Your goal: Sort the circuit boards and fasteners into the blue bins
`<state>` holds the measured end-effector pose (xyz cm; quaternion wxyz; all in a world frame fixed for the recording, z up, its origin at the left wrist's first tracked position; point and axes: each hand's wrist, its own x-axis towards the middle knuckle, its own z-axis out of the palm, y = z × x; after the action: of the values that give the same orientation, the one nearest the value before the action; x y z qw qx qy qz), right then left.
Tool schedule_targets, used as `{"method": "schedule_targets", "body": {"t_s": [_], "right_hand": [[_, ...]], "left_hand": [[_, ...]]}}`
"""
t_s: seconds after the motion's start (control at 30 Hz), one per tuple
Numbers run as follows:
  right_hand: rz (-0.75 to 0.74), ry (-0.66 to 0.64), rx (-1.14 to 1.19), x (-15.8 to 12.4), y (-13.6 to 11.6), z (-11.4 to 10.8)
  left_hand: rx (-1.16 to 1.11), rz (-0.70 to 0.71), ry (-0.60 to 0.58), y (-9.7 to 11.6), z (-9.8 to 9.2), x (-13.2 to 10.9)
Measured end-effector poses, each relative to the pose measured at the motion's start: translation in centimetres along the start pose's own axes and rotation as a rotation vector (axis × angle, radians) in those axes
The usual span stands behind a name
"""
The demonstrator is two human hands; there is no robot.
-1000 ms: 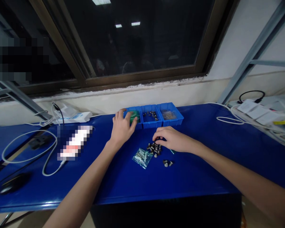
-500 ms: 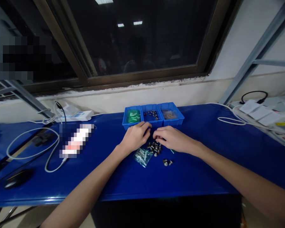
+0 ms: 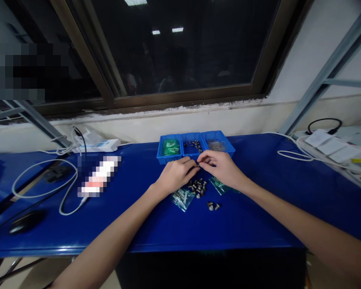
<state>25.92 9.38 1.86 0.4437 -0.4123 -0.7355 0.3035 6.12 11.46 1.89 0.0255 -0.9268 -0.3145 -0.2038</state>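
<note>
left grip [image 3: 176, 174]: off bin [image 3: 160, 151], now meets right grip [image 3: 221, 166] | screws [image 3: 197, 186] below

Taking the row of blue bins [image 3: 164, 159] as my mark: just in front of it my left hand [image 3: 176, 174] and right hand [image 3: 221, 168] meet fingertip to fingertip, closing that approach. Nearer me lie a heap of loose fasteners [image 3: 197, 187], a clear screw bag [image 3: 182, 198], a green-tinted bag [image 3: 218, 185] and two stray fasteners [image 3: 212, 206], close together. Right of the bins I see open tabletop [image 3: 258, 200] up to a white cable loop [image 3: 291, 154]. Left of them, open top reaches a blurred object [image 3: 98, 176]. The wall [image 3: 198, 120] stands right behind
</note>
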Motion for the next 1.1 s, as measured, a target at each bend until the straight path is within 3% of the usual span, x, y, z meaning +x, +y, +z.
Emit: {"method": "schedule_targets", "body": {"t_s": [0.13, 0.63, 0.87, 1.1], "right_hand": [[0.069, -0.018, 0.137, 0.1, 0.32, 0.15], [0.203, -0.001, 0.303, 0.05, 0.21, 0.56], [0.214, 0.028, 0.214, -0.03, 0.17, 0.52], [0.122, -0.027, 0.085, -0.17, 0.09, 0.44]], "left_hand": [[-0.046, -0.026, 0.058, -0.02, 0.06, -0.05], [-0.117, -0.02, 0.154, 0.26, -0.06, -0.08], [-0.125, -0.022, 0.177, 0.26, 0.05, -0.09], [-0.126, -0.053, 0.204, 0.19, 0.08, 0.0]]}}
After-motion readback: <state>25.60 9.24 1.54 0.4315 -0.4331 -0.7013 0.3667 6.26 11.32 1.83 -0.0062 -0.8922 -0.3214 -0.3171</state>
